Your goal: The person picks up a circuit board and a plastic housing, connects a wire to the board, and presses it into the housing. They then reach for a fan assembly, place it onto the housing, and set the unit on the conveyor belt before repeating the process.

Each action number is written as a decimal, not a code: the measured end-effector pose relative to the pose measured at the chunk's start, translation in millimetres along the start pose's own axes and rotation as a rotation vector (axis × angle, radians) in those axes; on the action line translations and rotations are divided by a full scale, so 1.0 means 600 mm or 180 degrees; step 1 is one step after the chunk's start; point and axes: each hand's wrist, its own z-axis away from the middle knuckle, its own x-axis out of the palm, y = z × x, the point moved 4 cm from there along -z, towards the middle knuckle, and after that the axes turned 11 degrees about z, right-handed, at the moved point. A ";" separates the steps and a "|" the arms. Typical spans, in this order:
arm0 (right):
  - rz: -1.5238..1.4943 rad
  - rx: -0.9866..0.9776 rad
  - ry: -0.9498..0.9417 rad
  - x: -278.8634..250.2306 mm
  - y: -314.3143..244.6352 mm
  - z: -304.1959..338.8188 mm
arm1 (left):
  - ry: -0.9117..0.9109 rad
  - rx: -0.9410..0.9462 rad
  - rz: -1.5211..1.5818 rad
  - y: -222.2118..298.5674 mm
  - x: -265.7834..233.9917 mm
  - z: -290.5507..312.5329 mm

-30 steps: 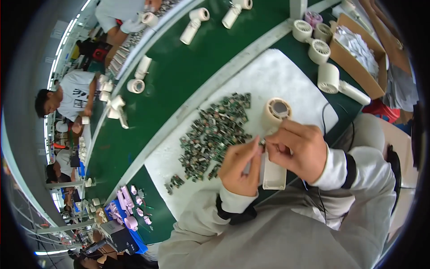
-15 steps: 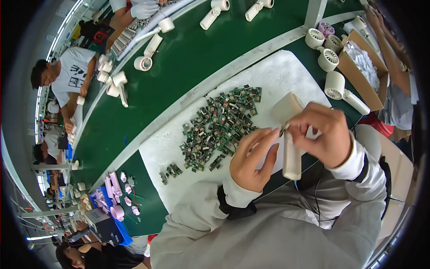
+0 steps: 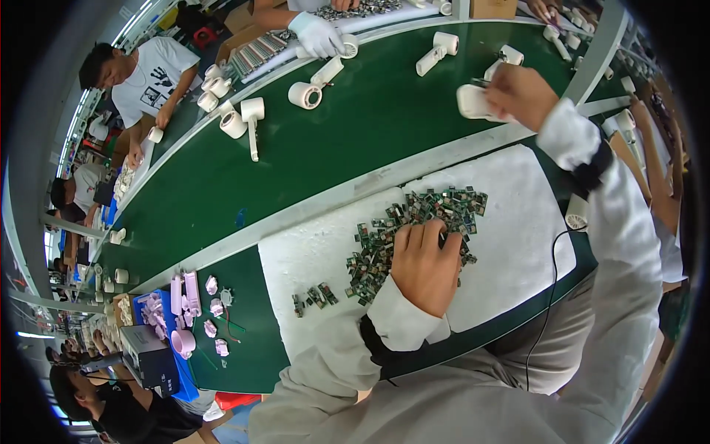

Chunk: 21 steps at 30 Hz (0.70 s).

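My right hand (image 3: pixel 521 96) is stretched out over the far green belt, its fingers closed on a white handheld-fan housing (image 3: pixel 473 102). A small thin dark piece shows by the fingers at its top. Partly behind that hand is another white fan housing (image 3: pixel 512 54). On the near side, my left hand (image 3: pixel 425 270) rests palm down in a pile of small green circuit boards (image 3: pixel 373 263), fingers bent. The fingertips are down among the boards, so what they hold, if anything, is hidden. The pile lies on a white foam sheet (image 3: pixel 510 274).
A pale rail (image 3: pixel 347 194) divides my bench from the belt (image 3: pixel 310 155), where several white fan housings (image 3: pixel 303 95) lie. Pink parts (image 3: pixel 185 340) and a blue tray (image 3: pixel 188 377) are at left. A co-worker's gloved hand (image 3: pixel 318 35) reaches in opposite. A metal post (image 3: pixel 603 52) rises at right.
My right hand has moved away from my left and out over the belt with the white fan housing. My left hand has gone from the housing down onto the board pile. The view has shifted.
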 end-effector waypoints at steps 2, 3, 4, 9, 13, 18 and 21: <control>0.0469 -0.0323 -0.0103 0.052 -0.050 -0.082 | -0.0043 -0.0137 0.0358 -0.008 0.002 -0.004; 0.0445 -0.0396 -0.0138 0.076 -0.073 -0.106 | -0.0046 -0.0257 0.0501 -0.013 0.001 -0.003; 0.0256 -0.0753 -0.0190 0.098 -0.102 -0.125 | -0.0012 -0.0328 0.0450 -0.014 0.005 -0.004; 0.1081 -0.1198 0.0217 0.115 -0.150 -0.261 | 0.0439 -0.0403 0.0653 -0.032 0.001 -0.015; 0.3032 -0.0814 0.0136 0.177 0.023 -0.353 | 0.0495 -0.0479 0.0805 -0.025 0.006 -0.009; 0.4000 -0.0438 -0.0085 0.208 0.172 -0.396 | 0.0632 -0.0480 0.0921 -0.023 0.005 0.004; 0.3765 -0.0174 -0.0030 0.138 0.166 -0.324 | 0.0687 -0.0377 0.0951 -0.023 0.009 0.003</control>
